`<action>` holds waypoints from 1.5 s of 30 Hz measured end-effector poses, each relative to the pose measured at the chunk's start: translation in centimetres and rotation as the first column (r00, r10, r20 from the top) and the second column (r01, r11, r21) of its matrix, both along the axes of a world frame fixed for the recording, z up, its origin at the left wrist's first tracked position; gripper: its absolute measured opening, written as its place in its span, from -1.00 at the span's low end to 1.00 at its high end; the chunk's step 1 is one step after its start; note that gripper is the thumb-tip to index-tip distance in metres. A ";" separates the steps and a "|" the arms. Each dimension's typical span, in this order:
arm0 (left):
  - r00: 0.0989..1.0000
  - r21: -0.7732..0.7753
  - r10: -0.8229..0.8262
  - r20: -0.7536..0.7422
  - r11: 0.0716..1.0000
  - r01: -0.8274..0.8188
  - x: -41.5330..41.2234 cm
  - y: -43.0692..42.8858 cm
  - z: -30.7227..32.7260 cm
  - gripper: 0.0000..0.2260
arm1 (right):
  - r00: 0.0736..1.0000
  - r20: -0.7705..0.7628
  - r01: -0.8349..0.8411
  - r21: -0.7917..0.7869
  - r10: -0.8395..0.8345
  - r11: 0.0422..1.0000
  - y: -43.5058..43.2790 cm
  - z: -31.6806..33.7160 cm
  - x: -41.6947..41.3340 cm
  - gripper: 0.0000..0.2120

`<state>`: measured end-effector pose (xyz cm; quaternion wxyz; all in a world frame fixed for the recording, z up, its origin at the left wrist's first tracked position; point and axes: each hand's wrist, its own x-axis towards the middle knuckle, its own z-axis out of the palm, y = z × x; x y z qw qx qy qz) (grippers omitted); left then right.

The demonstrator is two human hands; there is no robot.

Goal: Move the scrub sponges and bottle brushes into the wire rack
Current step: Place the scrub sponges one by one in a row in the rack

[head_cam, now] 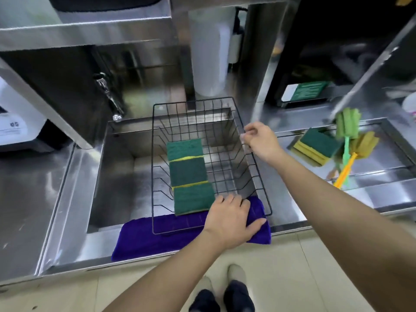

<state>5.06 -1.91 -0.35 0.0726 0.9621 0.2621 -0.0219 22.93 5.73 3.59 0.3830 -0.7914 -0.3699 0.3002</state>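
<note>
A black wire rack (256, 167) sits over the steel sink, its near end on a purple cloth (144, 235). Three green scrub sponges (191, 174) lie in a row inside it. My left hand (229, 219) rests flat on the rack's near right corner and the cloth, holding nothing. My right hand (261, 140) pinches the rack's right rim. To the right, on the steel counter, lies a stack of green-and-yellow sponges (315, 146). Beside them lie two bottle brushes, one with a green head (347, 123) and one with a yellow-brown head and orange handle (364, 144).
The deep steel sink (117, 172) lies under and left of the rack, with a faucet (108, 95) at its back left. A white cylinder (209, 55) stands behind the rack. A white appliance (15, 118) is at the far left. My shoes show on the tiled floor below.
</note>
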 end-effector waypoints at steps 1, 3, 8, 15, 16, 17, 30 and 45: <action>1.000 -0.003 -0.011 -0.003 1.000 0.011 0.7 -0.2 -0.1 -0.32 | 0.999 0.021 0.033 0.038 -0.034 0.999 -0.6 0.1 1.0 -0.82; 1.000 -0.017 -0.006 -0.008 1.000 0.005 1.9 -0.6 0.0 -0.29 | 0.991 0.095 0.090 0.063 -0.095 0.994 -2.1 0.4 2.9 -0.81; 0.993 -0.117 0.089 -0.078 0.988 -0.098 3.9 -0.7 0.2 -0.43 | 0.956 0.206 0.204 0.041 -0.208 0.978 -5.5 0.0 7.8 -0.62; 0.972 -0.198 0.188 -0.142 0.957 -0.214 4.7 -0.5 0.2 -0.42 | 0.878 0.452 0.286 -0.226 -0.160 0.931 -8.3 -1.8 12.4 -0.21; 0.970 -0.203 0.192 -0.147 0.954 -0.220 4.8 -0.5 0.2 -0.42 | 0.882 0.447 0.285 -0.259 -0.147 0.923 -8.5 -2.2 12.9 -0.17; 0.969 -0.205 0.197 -0.148 0.952 -0.225 4.7 -0.5 0.3 -0.42 | 0.892 0.431 0.282 -0.301 -0.134 0.911 -8.7 -2.6 13.2 -0.13; 0.963 -0.187 0.223 -0.153 0.950 -0.250 4.7 -0.7 0.8 -0.49 | 0.897 0.373 0.389 -0.409 -0.237 0.826 -9.6 -3.6 13.8 -0.26; 0.971 0.051 0.235 -0.049 0.971 -0.232 0.4 0.2 0.7 -0.37 | 0.936 -0.204 0.332 0.255 -0.285 0.908 -3.8 4.5 9.0 -0.69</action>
